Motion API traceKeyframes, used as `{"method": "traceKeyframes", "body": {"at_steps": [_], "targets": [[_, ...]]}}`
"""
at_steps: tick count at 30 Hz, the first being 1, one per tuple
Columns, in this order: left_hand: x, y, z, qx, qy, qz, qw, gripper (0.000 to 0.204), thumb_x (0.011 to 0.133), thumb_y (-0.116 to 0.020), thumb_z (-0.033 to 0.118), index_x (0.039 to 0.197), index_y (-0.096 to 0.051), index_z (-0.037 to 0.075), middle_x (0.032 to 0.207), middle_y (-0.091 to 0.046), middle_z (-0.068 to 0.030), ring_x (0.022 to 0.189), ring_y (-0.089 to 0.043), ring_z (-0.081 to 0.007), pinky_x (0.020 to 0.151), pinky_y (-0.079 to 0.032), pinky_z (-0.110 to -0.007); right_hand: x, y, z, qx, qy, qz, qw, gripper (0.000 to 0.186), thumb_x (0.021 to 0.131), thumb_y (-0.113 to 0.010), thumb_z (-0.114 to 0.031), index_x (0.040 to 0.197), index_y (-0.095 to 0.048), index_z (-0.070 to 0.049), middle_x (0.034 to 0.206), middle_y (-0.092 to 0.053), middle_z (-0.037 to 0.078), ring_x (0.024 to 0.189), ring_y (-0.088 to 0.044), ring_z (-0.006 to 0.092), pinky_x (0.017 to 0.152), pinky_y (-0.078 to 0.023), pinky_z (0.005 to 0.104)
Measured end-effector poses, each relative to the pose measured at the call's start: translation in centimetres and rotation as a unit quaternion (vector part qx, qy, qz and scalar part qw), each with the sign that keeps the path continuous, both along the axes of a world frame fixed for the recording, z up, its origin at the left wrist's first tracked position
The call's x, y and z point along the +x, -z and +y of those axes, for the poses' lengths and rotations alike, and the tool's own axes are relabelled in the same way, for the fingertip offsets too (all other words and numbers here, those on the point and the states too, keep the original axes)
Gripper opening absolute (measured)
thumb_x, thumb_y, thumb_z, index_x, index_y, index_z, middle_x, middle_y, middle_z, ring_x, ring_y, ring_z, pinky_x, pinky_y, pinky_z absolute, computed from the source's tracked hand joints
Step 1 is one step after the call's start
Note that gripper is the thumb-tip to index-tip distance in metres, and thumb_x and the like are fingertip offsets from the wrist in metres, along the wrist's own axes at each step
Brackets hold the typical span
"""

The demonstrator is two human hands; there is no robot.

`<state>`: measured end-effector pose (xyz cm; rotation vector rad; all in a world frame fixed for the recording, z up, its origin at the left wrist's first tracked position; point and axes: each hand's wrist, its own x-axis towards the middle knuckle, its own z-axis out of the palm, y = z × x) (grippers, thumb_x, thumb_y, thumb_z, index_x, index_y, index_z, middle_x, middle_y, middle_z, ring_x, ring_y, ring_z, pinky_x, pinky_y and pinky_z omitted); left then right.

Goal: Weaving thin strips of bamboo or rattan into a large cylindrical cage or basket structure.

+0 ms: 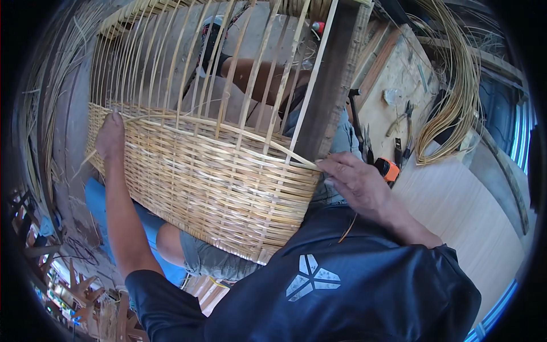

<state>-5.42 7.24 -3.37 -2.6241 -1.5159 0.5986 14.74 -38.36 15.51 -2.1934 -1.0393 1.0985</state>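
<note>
A half-woven cane basket panel (211, 194) lies across my legs, its upright slats (252, 85) bare above the woven band, with a dark wooden post (325, 85) at its right end. My left hand (112, 135) grips the top of the weave at the far left, fingers closed where a pale strip passes; their tips are partly hidden. At the right end, beside the post, my right hand (350, 179) pinches the pale cane strip (296, 155) that runs slanting along the top of the weave.
A hammer (355, 114), pliers (403, 117) and an orange tape measure (387, 170) lie at the right near a plywood board (456, 228). A bundle of long cane strips (450, 114) hangs at upper right. Loose strips line the left; a blue object (99, 205) lies below the basket.
</note>
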Motion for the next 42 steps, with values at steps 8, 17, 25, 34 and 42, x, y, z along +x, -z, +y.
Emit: {"method": "traceKeyframes", "body": {"at_steps": [8,17,25,34,42], "targets": [[-0.9,3.0,2.1,-0.026,0.0,0.007,1.0,0.06,0.095,-0.016,0.051,0.11,-0.059,0.014,0.102,-0.065,-0.0175,0.094,-0.061,-0.0402,0.081,-0.048,-0.051,-0.7,-1.5,2.0,-0.125,-0.149,-0.17,0.966,0.042,0.078,-0.059,0.0,0.117,-0.059,-0.014,0.104,-0.055,0.011,0.099,-0.051,0.0297,0.086,-0.046,0.0364],[-1.3,4.9,3.1,-0.05,-0.067,-0.025,0.996,0.062,0.093,-0.015,0.055,0.119,-0.056,0.016,0.113,-0.06,-0.0201,0.104,-0.057,-0.0402,0.088,-0.044,-0.052,4.4,-1.3,4.2,-0.092,-0.289,-0.171,0.937,0.039,0.066,-0.067,-0.007,0.104,-0.065,-0.017,0.106,-0.056,0.003,0.107,-0.049,0.0271,0.085,-0.041,0.0424],[-2.0,4.9,3.6,-0.08,-0.067,-0.008,0.995,0.064,0.093,-0.014,0.057,0.121,-0.054,0.016,0.113,-0.06,-0.0219,0.105,-0.055,-0.0424,0.088,-0.043,-0.051,5.3,2.3,4.7,0.038,-0.434,-0.193,0.879,0.04,0.064,-0.073,-0.02,0.103,-0.063,-0.016,0.111,-0.058,0.0,0.119,-0.045,0.0284,0.103,-0.026,0.0537],[-1.8,3.5,2.0,-0.076,-0.042,-0.073,0.993,0.072,0.088,-0.016,0.069,0.125,-0.053,0.019,0.118,-0.059,-0.0174,0.109,-0.054,-0.0397,0.09,-0.042,-0.05,6.2,2.7,5.0,0.066,-0.455,-0.163,0.873,0.034,0.068,-0.07,-0.026,0.098,-0.063,-0.012,0.102,-0.061,0.002,0.11,-0.051,0.0245,0.101,-0.03,0.0487],[-0.2,4.0,1.3,-0.052,-0.131,-0.077,0.987,0.065,0.09,-0.018,0.061,0.127,-0.053,0.021,0.123,-0.056,-0.017,0.112,-0.052,-0.0406,0.093,-0.04,-0.05,7.2,2.7,7.0,-0.022,-0.503,-0.109,0.857,0.034,0.067,-0.069,-0.034,0.094,-0.063,-0.014,0.084,-0.057,0.0,0.09,-0.054,0.0178,0.086,-0.038,0.0375]]}}
